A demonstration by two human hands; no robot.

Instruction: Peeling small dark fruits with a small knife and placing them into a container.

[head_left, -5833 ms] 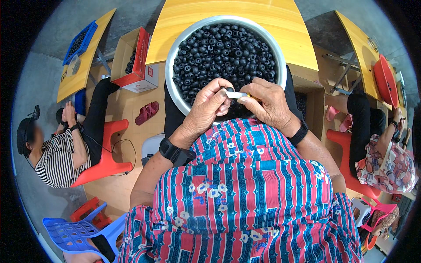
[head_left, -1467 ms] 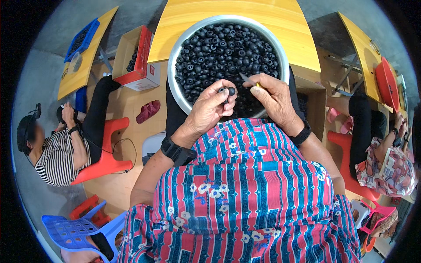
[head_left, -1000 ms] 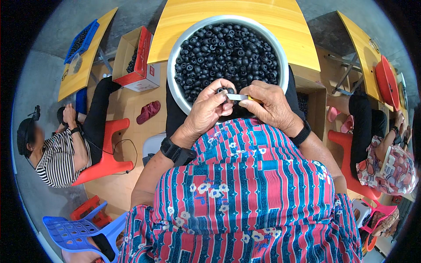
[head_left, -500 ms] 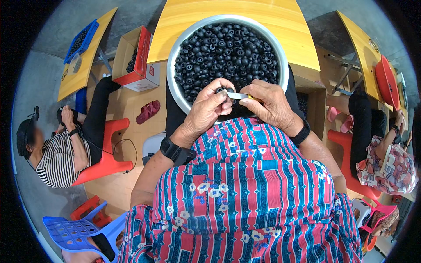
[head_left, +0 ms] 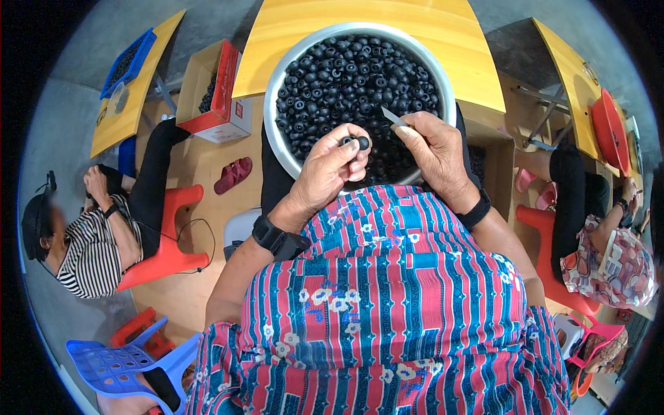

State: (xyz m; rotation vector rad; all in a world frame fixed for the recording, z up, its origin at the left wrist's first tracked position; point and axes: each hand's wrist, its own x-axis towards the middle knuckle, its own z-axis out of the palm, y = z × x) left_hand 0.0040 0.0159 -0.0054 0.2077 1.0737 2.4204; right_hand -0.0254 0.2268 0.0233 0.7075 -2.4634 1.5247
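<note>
Nearest the camera lies the person's lap in a red-and-blue striped garment (head_left: 394, 297); both forearms rise from it, each wrist banded in black. A tan floor (head_left: 200, 166) shows to the left, with a blue plastic chair (head_left: 131, 360) low at the edge and a red stool (head_left: 166, 242) under a seated person in a striped top (head_left: 90, 252).

The left hand (head_left: 328, 173) is pinched shut on a small dark round fruit (head_left: 361, 142) held at its fingertips, just over the near rim of the bowl. The right hand (head_left: 436, 152) is closed around a thin pale blade (head_left: 394, 116), whose tip points up-left above the bowl; the two hands are apart.

The large metal bowl (head_left: 277, 138) is heaped with the same dark fruit. It sits on a yellow table (head_left: 360, 21). A red-sided cardboard box (head_left: 218, 90) of dark fruit stands left of it, and beyond that a blue tray (head_left: 128, 59) rests on another yellow table.
</note>
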